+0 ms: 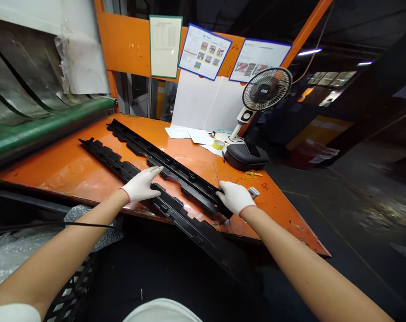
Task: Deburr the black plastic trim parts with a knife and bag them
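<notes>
Two long black plastic trim strips lie side by side, slanting across the orange table. My left hand, in a white glove with a red cuff edge, grips the near strip around its middle. Its thumb is on the strip, and the straight fingers reach past its far edge towards the other strip. The near strip's right end sticks out beyond the table's front edge. In a matching glove, my right hand is closed around the right end of the far strip; parts of its fingers are hidden behind the strip.
On the orange table, a fan stands behind a black case, with yellow tape and papers beside it. A yellow cutter lies at the right. At left is a green roller; bubble wrap hangs below.
</notes>
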Motion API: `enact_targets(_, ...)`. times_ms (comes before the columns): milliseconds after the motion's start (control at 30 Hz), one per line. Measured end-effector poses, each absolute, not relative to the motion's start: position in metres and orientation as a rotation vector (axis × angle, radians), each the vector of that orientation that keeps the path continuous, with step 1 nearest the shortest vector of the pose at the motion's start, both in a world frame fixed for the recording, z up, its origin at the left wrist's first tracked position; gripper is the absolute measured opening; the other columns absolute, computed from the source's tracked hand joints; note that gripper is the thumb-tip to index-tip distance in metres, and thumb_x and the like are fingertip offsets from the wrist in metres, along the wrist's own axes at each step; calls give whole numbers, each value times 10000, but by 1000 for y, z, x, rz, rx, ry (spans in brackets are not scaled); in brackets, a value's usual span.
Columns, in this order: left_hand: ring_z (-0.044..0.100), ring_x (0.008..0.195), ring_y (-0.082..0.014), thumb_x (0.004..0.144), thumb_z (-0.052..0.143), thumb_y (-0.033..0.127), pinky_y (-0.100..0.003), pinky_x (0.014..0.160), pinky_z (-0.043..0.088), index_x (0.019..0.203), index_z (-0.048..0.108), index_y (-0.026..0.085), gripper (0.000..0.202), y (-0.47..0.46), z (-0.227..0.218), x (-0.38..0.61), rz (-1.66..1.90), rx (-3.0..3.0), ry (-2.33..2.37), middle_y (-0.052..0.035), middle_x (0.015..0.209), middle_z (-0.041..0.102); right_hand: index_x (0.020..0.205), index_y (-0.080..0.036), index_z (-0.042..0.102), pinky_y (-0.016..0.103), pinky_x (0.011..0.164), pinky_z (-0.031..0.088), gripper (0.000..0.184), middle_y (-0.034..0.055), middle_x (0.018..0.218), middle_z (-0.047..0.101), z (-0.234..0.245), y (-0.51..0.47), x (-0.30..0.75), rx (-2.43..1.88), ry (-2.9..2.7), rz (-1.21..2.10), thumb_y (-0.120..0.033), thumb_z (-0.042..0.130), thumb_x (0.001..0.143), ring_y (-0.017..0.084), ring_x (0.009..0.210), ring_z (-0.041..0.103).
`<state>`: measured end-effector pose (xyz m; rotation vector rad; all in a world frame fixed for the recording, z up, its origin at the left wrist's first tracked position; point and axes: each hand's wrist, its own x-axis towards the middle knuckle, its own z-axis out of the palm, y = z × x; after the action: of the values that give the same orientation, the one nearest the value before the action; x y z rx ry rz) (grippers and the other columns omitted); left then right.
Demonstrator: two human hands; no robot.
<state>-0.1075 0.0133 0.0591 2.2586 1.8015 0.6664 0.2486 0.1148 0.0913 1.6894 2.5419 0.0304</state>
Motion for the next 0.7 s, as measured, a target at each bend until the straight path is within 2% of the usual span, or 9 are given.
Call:
enact_targets(133,296,1596,-434,719,891,322,-603,1321,230,1641,417,158,1050,45,82,-70,632,2703,1828,-204,1694,395,1045,-209,664,313,648,420,105,90,947,727,97,59,291,1656,2639,319,-232,625,950,261,774,718)
enact_targets(200,347,1567,-436,702,927,341,-634,1310,192,1645,416,182,1084,65,92,-57,513,2789,1789,-200,1628,493,1080,-232,673,309,635,448,148,67,948,743,102,38,318,1693,2642,260,-238,615,944,252,751,726)
enact_targets(267,543,1420,-410,757,899,400,-601,1261,289,1558,551,207,894,82,98,-47,287,2745,1780,-181,1418,679,1143,-256,687,309,667,501,228,49,983,770,112,22,338,1754,2609,109,-207,565,956,247,788,752)
enact_targets(333,699,1186,-372,843,819,463,-513,1108,461,1327,739,224,546,91,100,-32,55,2644,1773,-151,1165,777,1310,-270,671,336,795,565,391,64,1169,779,123,6,344,1710,2598,-72,-205,604,931,274,971,775)
enact_targets(400,744,1047,-357,887,759,502,-432,917,536,1108,809,214,366,91,98,-7,-71,2624,1718,-147,1049,789,1521,-238,557,383,986,564,678,119,1433,684,131,-9,332,1615,2611,-216,-256,732,865,326,1236,707)
enact_targets(467,751,1011,-364,903,728,499,-410,826,540,1039,809,196,342,82,94,28,-68,2708,1616,-158,1019,787,1627,-169,426,413,1104,519,952,182,1552,583,135,-18,305,1607,2623,-304,-330,854,793,362,1375,616)
enact_targets(533,755,978,-361,933,674,430,-413,796,539,1047,801,185,299,68,91,64,-4,2784,1522,-162,986,784,1607,-143,424,417,1055,543,939,198,1437,665,134,-17,273,1736,2598,-297,-377,875,818,361,1279,679)
enact_targets(633,761,954,-343,930,604,286,-405,777,531,1035,789,185,235,52,91,100,73,2805,1474,-142,965,783,1413,-99,560,416,866,588,647,198,1163,763,129,-8,243,1929,2449,-209,-430,815,918,361,1015,771)
enact_targets(700,759,973,-344,934,596,326,-401,765,520,990,784,195,236,51,94,105,70,2782,1510,-130,972,783,1349,-106,598,415,828,582,535,188,1127,764,126,-7,247,1943,2458,-114,-472,743,986,360,973,771)
